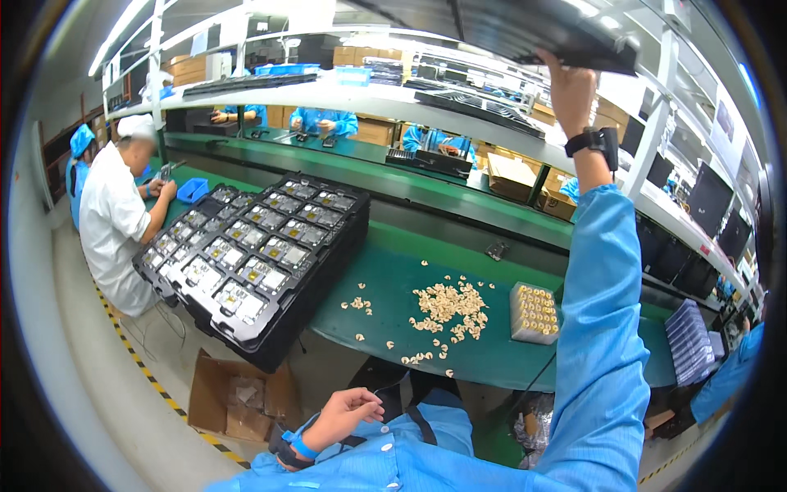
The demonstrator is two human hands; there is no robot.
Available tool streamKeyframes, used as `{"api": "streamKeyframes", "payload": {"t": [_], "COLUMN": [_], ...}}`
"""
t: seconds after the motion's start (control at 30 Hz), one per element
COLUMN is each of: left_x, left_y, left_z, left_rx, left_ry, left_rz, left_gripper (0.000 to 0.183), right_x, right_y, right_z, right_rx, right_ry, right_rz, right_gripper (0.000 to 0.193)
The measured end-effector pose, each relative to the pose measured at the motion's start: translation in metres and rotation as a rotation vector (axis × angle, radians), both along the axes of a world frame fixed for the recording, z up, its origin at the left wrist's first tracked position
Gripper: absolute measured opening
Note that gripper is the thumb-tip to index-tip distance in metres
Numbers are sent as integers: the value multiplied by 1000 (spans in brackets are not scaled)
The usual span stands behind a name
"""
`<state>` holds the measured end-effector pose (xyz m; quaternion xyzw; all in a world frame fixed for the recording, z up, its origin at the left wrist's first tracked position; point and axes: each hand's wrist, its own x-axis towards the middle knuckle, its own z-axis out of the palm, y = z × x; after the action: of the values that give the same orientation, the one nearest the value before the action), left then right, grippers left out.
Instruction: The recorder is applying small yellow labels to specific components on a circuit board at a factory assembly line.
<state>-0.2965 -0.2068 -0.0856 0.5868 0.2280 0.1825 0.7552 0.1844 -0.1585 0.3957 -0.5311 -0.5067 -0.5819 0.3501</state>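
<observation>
My right hand (566,72) is raised high and closed on the edge of a black plastic tray (566,37), held up at shelf height. Down by my lap, my left hand (348,414) has its fingers curled together near the thumb; whatever they hold, if anything, is hidden. A stack of black trays (316,283) stands at the left of the green mat, its top tray filled with circuit boards (223,252). Before me on the mat lies a loose pile of small cream-coloured curved parts (451,307). To its right is a clear block (534,318) of gold-coloured round pieces.
A white overhead shelf (369,102) runs across the bench, with a black tray (479,113) on it. A person in white (119,221) sits at the left by a blue bin (193,190). An open cardboard box (205,398) is on the floor. Purple-grey stacked trays (691,340) stand right.
</observation>
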Motion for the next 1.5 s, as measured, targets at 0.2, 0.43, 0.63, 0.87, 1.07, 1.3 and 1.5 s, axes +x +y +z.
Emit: {"api": "streamKeyframes", "payload": {"t": [0.2, 0.43, 0.63, 0.87, 1.07, 1.3, 1.5], "left_x": [-3, 9, 28, 48, 55, 73, 66], "left_y": [2, 16, 20, 25, 28, 25, 25], "left_z": [-11, -9, -11, -14, -24, -11, -9], "left_rx": [-8, -44, -93, -102, -108, -109, -114], "left_ry": [50, 85, 123, 170, 211, 254, 210], "left_rz": [15, 70, 53, 29, 3, -81, -73], "left_gripper": [20, 18, 17, 18, 19, 18, 18], "right_x": [71, 104, 155, 230, 114, -38, 16], "right_y": [3, 20, 42, 37, -6, 19, 60], "right_z": [-71, -87, -81, -67, -56, -67, -59], "right_rx": [125, 31, -115, -373, -102, -604, -446], "right_ry": [37, 273, 204, 463, 270, -123, -421], "right_rz": [52, -115, 184, -15, 243, -158, -208], "right_gripper": [29, 46, 27, 34, 25, 48, 34]}}
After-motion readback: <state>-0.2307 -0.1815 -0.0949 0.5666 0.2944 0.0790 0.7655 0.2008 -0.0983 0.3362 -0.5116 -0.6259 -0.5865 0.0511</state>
